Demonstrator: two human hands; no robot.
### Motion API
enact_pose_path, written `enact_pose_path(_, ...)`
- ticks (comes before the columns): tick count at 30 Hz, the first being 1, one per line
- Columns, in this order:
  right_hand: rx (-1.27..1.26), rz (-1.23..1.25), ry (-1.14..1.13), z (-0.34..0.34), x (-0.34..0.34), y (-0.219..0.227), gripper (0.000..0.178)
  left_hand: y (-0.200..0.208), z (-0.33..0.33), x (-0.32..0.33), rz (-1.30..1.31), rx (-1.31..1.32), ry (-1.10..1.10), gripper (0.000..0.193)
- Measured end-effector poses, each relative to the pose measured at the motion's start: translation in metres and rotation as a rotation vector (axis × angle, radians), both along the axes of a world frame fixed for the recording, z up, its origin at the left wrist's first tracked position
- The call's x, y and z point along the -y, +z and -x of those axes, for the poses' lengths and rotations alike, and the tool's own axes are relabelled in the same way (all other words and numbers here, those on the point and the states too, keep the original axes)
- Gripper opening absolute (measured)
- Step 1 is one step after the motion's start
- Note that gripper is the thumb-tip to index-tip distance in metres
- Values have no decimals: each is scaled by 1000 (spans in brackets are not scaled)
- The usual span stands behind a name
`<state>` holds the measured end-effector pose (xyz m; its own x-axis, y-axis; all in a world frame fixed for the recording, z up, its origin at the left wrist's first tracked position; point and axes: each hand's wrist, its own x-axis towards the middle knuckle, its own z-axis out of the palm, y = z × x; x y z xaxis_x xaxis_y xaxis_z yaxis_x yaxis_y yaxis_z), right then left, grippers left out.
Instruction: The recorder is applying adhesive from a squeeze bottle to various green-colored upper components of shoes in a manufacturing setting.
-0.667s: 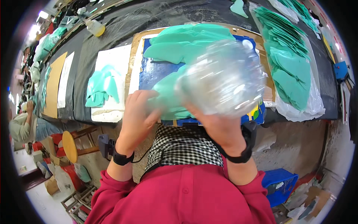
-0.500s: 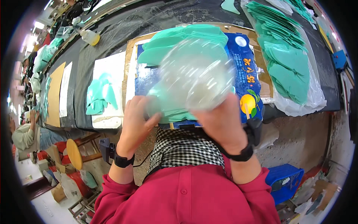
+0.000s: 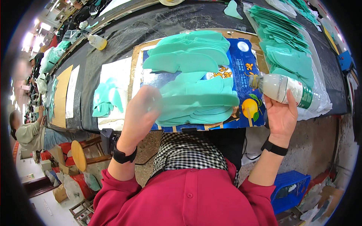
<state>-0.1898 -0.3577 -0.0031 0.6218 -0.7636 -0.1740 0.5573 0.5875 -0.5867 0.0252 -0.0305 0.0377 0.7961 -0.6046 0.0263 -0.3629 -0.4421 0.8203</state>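
My right hand (image 3: 281, 116) holds a clear plastic bottle (image 3: 279, 87) with a green and white label. The bottle lies almost level, its yellowish, stringy-looking neck pointing left. My left hand (image 3: 141, 115), smeared by motion, is closed at the left end of a flat, curved mint-green sheet piece (image 3: 203, 100). Beneath that piece lie several more green pieces (image 3: 192, 117), overlapping near the board's front edge. A second fanned stack (image 3: 184, 56) of them sits farther back on the blue printed cardboard (image 3: 241, 49).
To the left, a few green pieces (image 3: 107, 96) lie on a white board (image 3: 113, 69). Long green stacks (image 3: 288, 56) rest on plastic sheeting (image 3: 322, 100) at the right. A bottle with yellow liquid (image 3: 97, 42) stands at the back left. Another person (image 3: 28, 132) is at the far left.
My right hand and the bottle have moved right, off the green pieces. The left hand has shifted slightly up, and the front pieces are now uncovered.
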Motion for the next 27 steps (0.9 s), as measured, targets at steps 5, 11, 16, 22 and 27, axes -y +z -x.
enact_pose_path(5, 95, 81, 72, 0, -8, 0, 57, -11, 5, -2, -4, 630, -66, 19)
enact_pose_path(11, 55, 85, 133, -11, -15, 15, 59, -44, 6, -32, 23, 550, 23, 24)
enact_pose_path(16, -37, 284, 4, -33, -23, 33, 62, -44, 7, -32, -53, 579, -162, 22)
enact_pose_path(22, 265, 295, 229, -13, -3, 72, 82, -46, 11, -41, -79, 490, -279, 27)
enact_pose_path(27, 131, 463, 193, -14, -10, 79, 93, -39, 10, -46, -78, 422, -349, 36)
